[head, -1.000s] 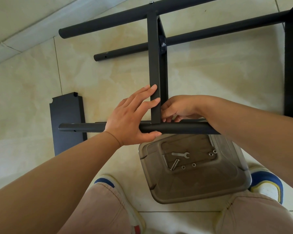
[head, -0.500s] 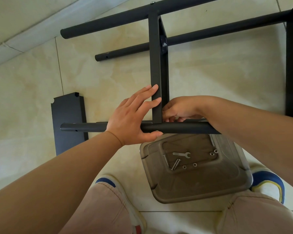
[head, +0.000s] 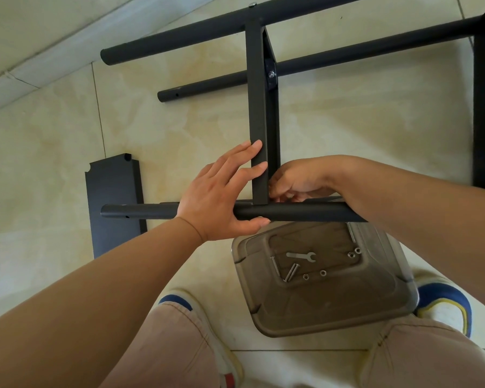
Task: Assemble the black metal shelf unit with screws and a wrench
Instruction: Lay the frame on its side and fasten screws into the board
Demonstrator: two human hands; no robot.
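Glossy beige tiles (head: 179, 130); left hand (head: 221, 197) flat against matte round tube (head: 305, 212); right hand (head: 297, 180) fingers hidden.

Beige tiled floor (head: 347, 130), pale baseboard (head: 39, 60), blue-and-white shoes (head: 445, 306), pinkish trousers (head: 174, 345)
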